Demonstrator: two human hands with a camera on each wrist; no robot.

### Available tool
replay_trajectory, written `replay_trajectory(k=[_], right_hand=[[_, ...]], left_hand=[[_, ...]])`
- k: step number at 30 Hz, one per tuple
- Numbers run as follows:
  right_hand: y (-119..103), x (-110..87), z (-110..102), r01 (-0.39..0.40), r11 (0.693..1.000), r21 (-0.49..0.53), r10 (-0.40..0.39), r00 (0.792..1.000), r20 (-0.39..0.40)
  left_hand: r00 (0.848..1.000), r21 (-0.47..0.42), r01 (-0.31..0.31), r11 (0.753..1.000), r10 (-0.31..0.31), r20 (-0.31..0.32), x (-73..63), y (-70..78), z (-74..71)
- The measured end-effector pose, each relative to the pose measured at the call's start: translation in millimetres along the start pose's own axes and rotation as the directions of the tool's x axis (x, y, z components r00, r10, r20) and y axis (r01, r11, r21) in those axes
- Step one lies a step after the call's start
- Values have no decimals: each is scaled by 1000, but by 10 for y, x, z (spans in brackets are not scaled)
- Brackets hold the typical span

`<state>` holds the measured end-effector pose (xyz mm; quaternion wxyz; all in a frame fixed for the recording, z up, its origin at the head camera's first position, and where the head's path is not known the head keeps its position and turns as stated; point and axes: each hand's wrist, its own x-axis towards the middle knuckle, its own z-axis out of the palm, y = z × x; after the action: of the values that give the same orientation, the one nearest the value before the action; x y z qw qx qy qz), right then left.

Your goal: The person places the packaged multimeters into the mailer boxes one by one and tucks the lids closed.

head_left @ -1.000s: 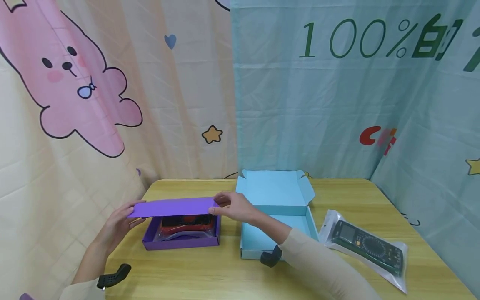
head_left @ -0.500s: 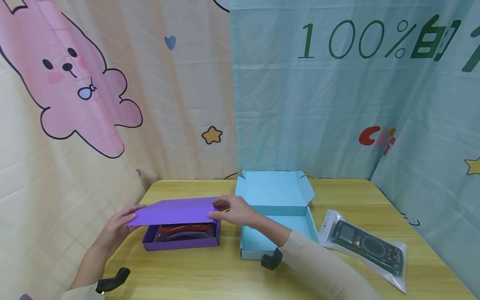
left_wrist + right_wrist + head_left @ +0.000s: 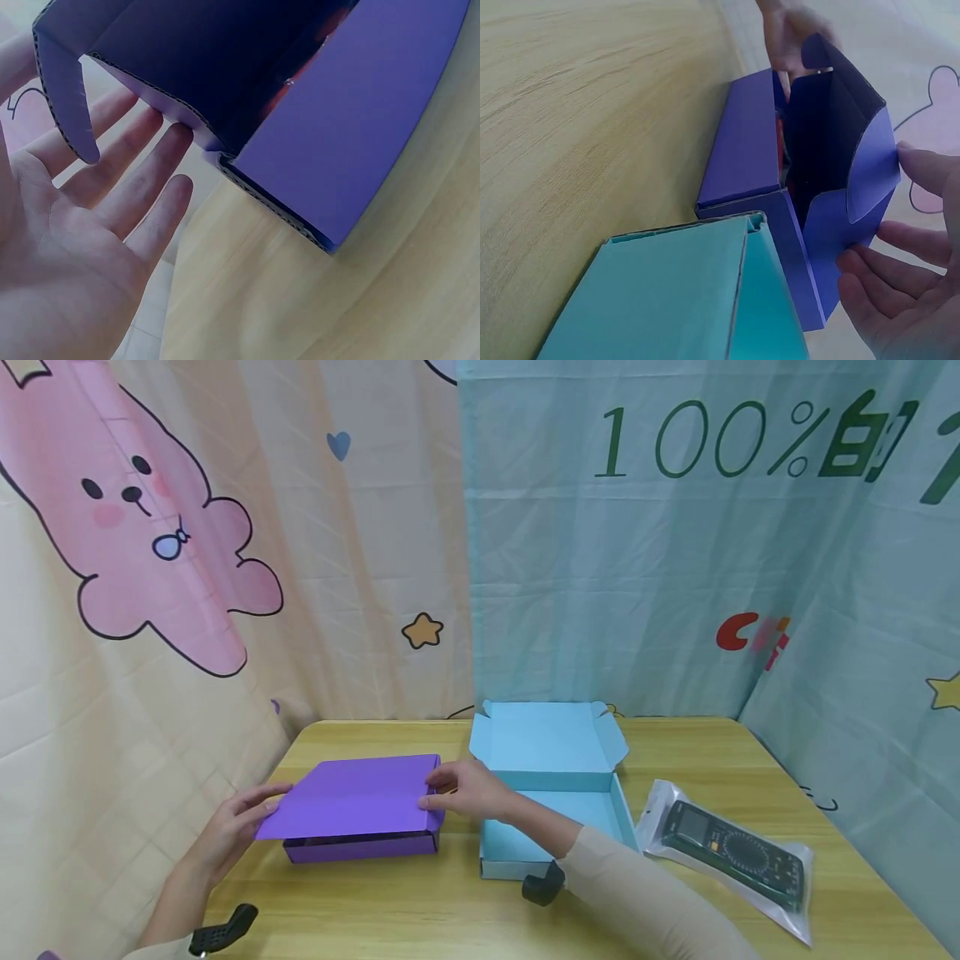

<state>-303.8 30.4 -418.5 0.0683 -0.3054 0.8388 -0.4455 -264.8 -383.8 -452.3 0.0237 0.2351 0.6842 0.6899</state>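
Observation:
A purple cardboard box (image 3: 362,846) stands on the left of the table, its hinged lid (image 3: 356,797) slanting down with a narrow gap at the front. My left hand (image 3: 234,833) is at the lid's left front corner; in the left wrist view its extended fingertips (image 3: 180,135) touch a side flap. At the lid's right edge is my right hand (image 3: 474,789), its fingertips (image 3: 853,262) against the right side flap and thumb near the front edge. Through the gap a sliver of something red (image 3: 300,79) shows inside; the lid hides the rest.
A light blue box (image 3: 553,810) stands open beside the purple one, lid raised at the back. To its right lies a dark multimeter (image 3: 735,852) in a clear plastic bag. Printed curtains (image 3: 375,527) hang behind the wooden table (image 3: 390,910).
The purple lid has swung down, covering the red packaged item that showed earlier. My left hand has come down slightly with it, while my right hand has hardly moved.

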Motion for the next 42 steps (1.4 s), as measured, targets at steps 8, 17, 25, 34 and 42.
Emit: replay_trajectory(k=[8,17,25,34,42], right_hand=[[-11,-17,20,-21,997,-72,22,1000,16],[39,-10,50,-35,983,-182,44,998,45],[80,-1,95,-12,968,-251,30,997,69],[92,35,119,38,937,-346,1,994,111],[114,45,137,88,917,-390,-38,990,132]], left_hand=[[998,-58,-26,998,29,57,-18,-76,-17],[999,-30,-28,999,29,38,-59,-177,-11],[1000,32,-26,999,25,14,-72,-209,5],[995,199,65,978,-48,-90,-76,-201,35],[991,294,92,951,-58,-121,-81,-184,65]])
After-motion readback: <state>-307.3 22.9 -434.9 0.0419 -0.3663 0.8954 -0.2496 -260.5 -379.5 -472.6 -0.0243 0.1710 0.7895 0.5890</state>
